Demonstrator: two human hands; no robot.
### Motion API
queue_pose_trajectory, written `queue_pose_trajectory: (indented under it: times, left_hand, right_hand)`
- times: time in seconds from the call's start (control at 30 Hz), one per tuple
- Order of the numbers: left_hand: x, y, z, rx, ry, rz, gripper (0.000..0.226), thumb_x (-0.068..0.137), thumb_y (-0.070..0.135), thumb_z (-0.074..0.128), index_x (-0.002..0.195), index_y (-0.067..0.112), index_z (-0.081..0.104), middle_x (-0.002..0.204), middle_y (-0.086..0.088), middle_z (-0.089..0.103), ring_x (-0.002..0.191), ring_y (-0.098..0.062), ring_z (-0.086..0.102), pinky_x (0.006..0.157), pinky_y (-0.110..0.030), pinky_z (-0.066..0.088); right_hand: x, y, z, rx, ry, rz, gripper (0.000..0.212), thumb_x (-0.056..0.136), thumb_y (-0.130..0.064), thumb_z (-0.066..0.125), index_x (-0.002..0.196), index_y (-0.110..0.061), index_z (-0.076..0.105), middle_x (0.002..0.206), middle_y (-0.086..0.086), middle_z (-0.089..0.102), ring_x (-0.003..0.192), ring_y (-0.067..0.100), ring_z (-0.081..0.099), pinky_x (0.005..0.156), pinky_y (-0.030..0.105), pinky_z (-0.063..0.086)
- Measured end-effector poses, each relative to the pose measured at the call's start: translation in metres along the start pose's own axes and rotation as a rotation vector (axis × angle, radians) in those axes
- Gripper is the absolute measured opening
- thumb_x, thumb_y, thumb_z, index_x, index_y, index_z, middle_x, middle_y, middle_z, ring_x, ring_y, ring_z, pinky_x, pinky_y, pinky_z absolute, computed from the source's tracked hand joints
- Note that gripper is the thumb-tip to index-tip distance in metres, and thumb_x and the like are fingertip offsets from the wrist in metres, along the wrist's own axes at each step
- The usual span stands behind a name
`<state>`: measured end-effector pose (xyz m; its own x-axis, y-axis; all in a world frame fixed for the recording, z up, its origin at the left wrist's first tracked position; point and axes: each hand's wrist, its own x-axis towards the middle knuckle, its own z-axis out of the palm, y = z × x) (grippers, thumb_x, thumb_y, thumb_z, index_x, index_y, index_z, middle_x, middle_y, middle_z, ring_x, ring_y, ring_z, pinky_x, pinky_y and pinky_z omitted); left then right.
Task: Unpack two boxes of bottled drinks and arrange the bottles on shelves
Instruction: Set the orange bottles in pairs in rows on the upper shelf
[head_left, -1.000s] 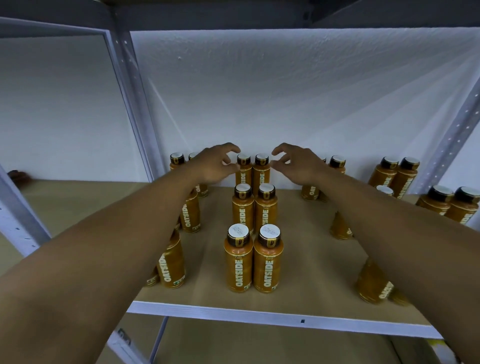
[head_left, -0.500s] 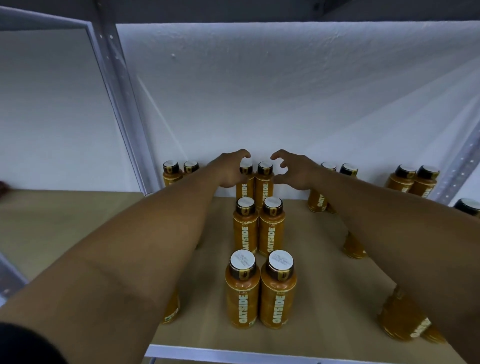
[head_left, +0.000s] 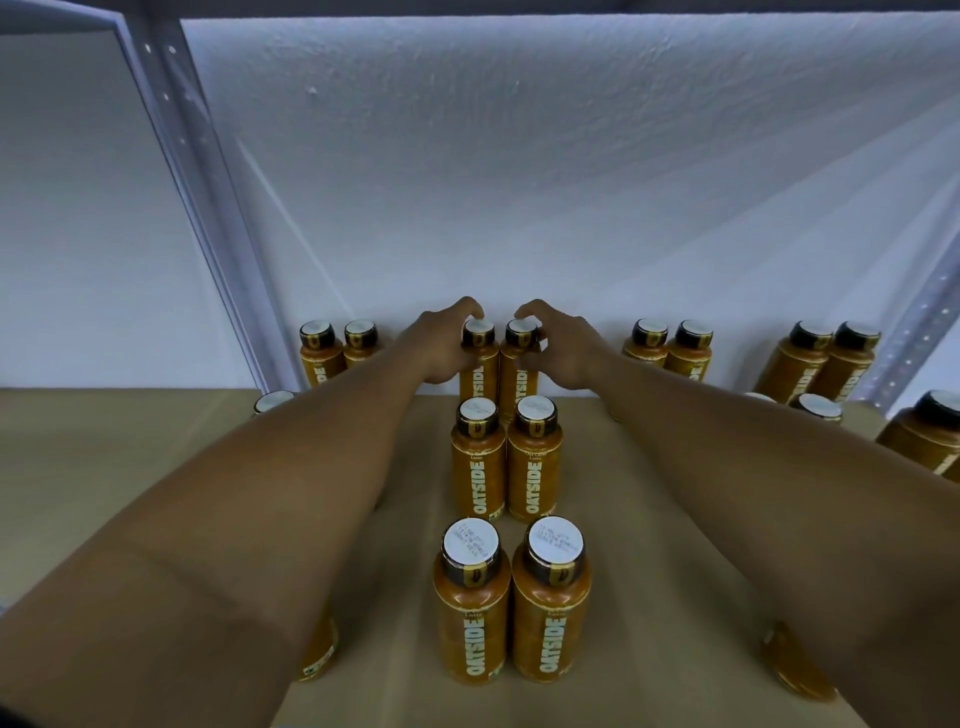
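Nearest on the shelf (head_left: 660, 582): front pair (head_left: 475, 623) of 2 upright orange bottles, touching. Behind, middle pair (head_left: 480, 467). Farthest, by the wall (head_left: 519, 182): left hand (head_left: 444, 348) curled round left back bottle (head_left: 480, 379), right hand (head_left: 563, 353) curled round right back bottle (head_left: 519, 382).

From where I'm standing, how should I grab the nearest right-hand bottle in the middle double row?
Take the nearest right-hand bottle around its straight body, below the cap, coming from the front right. It stands upright, its twin crowds its left, and only shelf board shows on its right.
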<state>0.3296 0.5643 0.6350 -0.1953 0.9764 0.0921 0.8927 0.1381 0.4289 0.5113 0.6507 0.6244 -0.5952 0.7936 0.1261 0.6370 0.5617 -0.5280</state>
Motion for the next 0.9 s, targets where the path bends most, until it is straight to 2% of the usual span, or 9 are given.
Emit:
queue_pose_trajectory:
  times: [0.1,0.23,0.37,0.47,0.63,0.73,0.83,0.9]
  left_hand:
    - [0.001,0.001,0.002,0.002,-0.010,0.006,0.057,0.096,0.024,0.070,0.143,0.028,0.040,0.127,-0.014,0.065,0.103,-0.028,0.061,0.080,-0.037,0.048]
    - [0.003,0.002,0.003,-0.001,-0.013,-0.002,0.057,0.095,0.027,0.072,0.142,0.031,0.040,0.122,-0.014,0.065,0.102,-0.031,0.063,0.090,-0.044,0.054]
    - [0.003,0.000,0.005,-0.003,-0.007,-0.006,0.059,0.096,0.025,0.071,0.144,0.031,0.038,0.124,-0.014,0.065,0.103,-0.031,0.062,0.084,-0.039,0.050]
    - [0.003,0.000,0.007,0.006,-0.006,-0.008,0.060,0.096,0.026,0.071,0.145,0.031,0.037,0.125,-0.015,0.065,0.103,-0.031,0.062,0.086,-0.039,0.051]
    - [-0.002,0.002,0.004,0.018,-0.012,-0.027,0.080,0.095,0.027,0.073,0.157,0.036,0.023,0.138,-0.016,0.059,0.116,-0.034,0.061,0.096,-0.044,0.052]
    - [-0.010,0.006,-0.005,0.026,0.003,-0.029,0.085,0.096,0.033,0.071,0.160,0.036,0.015,0.142,-0.017,0.057,0.122,-0.034,0.059,0.098,-0.042,0.051]
    - [-0.020,0.016,-0.022,0.024,0.025,-0.013,0.080,0.098,0.038,0.068,0.160,0.034,0.018,0.148,-0.015,0.052,0.126,-0.034,0.057,0.094,-0.036,0.047]
    - [-0.030,0.028,-0.036,0.013,0.056,0.007,0.073,0.098,0.042,0.066,0.158,0.033,0.026,0.151,-0.012,0.051,0.128,-0.031,0.056,0.091,-0.032,0.046]
  right_hand:
    - [-0.002,0.002,-0.002,-0.012,0.007,0.006,0.056,0.093,-0.026,0.073,0.140,-0.030,0.043,0.128,0.011,0.063,0.102,0.029,0.060,0.088,0.041,0.053]
    - [-0.003,0.003,-0.004,-0.036,0.013,0.022,0.055,0.093,-0.028,0.072,0.139,-0.032,0.043,0.128,0.010,0.063,0.103,0.029,0.060,0.092,0.046,0.054]
    - [-0.003,0.002,-0.003,-0.036,0.012,0.028,0.056,0.093,-0.027,0.072,0.139,-0.034,0.042,0.129,0.009,0.063,0.102,0.029,0.061,0.093,0.048,0.055]
    - [-0.003,0.002,-0.003,-0.032,0.011,0.029,0.057,0.093,-0.028,0.072,0.140,-0.034,0.042,0.129,0.010,0.063,0.102,0.028,0.061,0.093,0.048,0.054]
    - [-0.006,0.002,-0.007,0.011,-0.005,0.033,0.072,0.093,-0.034,0.074,0.152,-0.033,0.033,0.146,0.012,0.054,0.115,0.032,0.060,0.091,0.039,0.050]
    - [-0.013,-0.001,-0.023,0.053,0.019,0.032,0.074,0.092,-0.042,0.073,0.153,-0.034,0.032,0.150,0.010,0.050,0.112,0.027,0.061,0.082,0.033,0.045]
    - [-0.026,-0.009,-0.047,0.043,0.043,-0.003,0.069,0.093,-0.048,0.070,0.151,-0.031,0.038,0.148,0.008,0.052,0.107,0.021,0.061,0.082,0.029,0.042]
    - [-0.040,-0.015,-0.067,0.014,0.058,-0.026,0.063,0.093,-0.049,0.069,0.147,-0.028,0.045,0.146,0.006,0.054,0.105,0.018,0.058,0.082,0.028,0.041]
